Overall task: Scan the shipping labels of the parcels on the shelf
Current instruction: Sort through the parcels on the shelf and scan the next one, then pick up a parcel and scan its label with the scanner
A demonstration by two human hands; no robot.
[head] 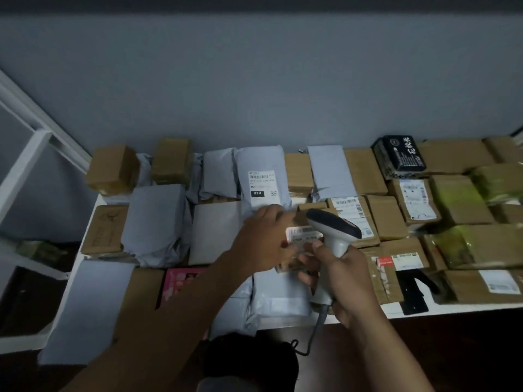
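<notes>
Head view shows my right hand (349,281) wrapped around the barcode scanner (334,233), whose nose points left and slightly away at the label (301,234) just beside it, on the small cardboard parcel (291,265) my left hand (263,241) grips above the shelf (424,308).

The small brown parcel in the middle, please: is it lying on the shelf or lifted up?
Lifted: the left hand holds the small brown parcel above the other parcels, label up, beside the scanner.
</notes>
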